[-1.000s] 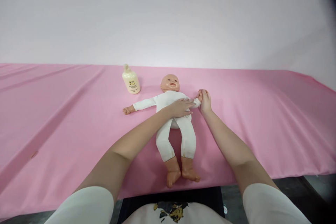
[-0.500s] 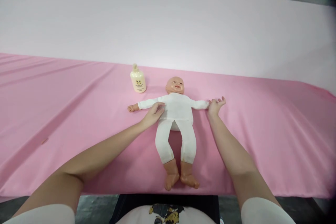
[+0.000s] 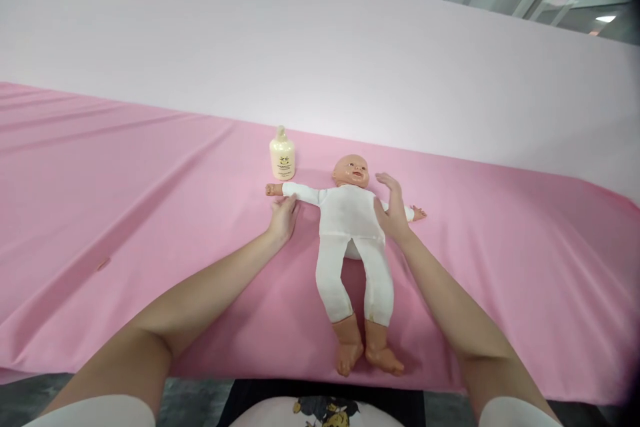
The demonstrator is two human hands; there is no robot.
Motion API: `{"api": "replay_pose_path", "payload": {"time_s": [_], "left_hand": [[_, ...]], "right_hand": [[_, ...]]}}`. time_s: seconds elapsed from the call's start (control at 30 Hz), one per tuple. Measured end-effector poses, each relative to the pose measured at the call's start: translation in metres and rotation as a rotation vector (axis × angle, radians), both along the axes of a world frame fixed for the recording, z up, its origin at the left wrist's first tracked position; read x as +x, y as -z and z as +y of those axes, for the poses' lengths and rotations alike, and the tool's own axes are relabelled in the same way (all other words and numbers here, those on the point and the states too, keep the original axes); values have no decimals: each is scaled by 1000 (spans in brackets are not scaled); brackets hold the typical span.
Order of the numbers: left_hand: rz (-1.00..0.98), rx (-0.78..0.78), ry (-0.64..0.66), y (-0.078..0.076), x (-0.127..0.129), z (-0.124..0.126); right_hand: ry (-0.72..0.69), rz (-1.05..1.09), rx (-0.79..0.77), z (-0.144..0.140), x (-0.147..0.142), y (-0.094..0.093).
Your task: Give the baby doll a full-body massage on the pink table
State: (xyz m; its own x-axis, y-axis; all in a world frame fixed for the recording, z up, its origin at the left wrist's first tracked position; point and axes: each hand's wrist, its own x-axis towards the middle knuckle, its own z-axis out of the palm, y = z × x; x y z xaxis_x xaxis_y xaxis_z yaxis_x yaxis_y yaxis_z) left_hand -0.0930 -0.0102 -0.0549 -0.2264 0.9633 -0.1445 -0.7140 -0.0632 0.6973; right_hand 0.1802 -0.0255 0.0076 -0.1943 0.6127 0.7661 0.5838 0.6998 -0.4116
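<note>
A baby doll (image 3: pixel 345 213) in a white top and trousers lies on its back, arms spread and bare feet toward me. My left hand (image 3: pixel 284 219) is closed around the sleeved forearm on the doll's left-hand side in view, close to its small fist. Against the other side of the torso rests my right hand (image 3: pixel 393 210), open, its thumb at the chest and its fingers stretched up past the shoulder. It covers part of that doll arm; the doll's hand (image 3: pixel 419 213) shows beyond it. A cream pump bottle (image 3: pixel 283 159) stands upright above the doll's left-side arm.
Pink cloth (image 3: pixel 175 213) with some folds covers the table. A small brownish piece (image 3: pixel 103 264) lies on it at the left. Behind the table rises a white panel (image 3: pixel 300 47), with glass and ceiling lights above.
My left hand has gone from the doll's chest out to its forearm. My right hand has come in from the doll's other hand to its torso. The view has shifted slightly.
</note>
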Motion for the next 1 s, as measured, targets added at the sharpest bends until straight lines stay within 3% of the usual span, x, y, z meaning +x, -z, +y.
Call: {"api": "replay_pose_path", "payload": {"time_s": [0.2,0.37,0.5,0.63,0.83,1.0], "left_hand": [[97,76,9,-2,-8,7],[309,238,20,0,-2,2],[431,459,209,-5,5,-10],[469,495,322,-8,8,-18],[564,550,388,-2,3,-15],[700,564,342,4,-3,-15]], "right_hand": [[-278,-204,-187,4,-65,-25],[-444,-346,-277,6,-103,-21],[-493,-355,-262,6,-107,-5],[-459,-297,-231,6,-99,8],[-470,-250,-213,10,-94,14],[-459,-259,-223,11,-94,16]]}}
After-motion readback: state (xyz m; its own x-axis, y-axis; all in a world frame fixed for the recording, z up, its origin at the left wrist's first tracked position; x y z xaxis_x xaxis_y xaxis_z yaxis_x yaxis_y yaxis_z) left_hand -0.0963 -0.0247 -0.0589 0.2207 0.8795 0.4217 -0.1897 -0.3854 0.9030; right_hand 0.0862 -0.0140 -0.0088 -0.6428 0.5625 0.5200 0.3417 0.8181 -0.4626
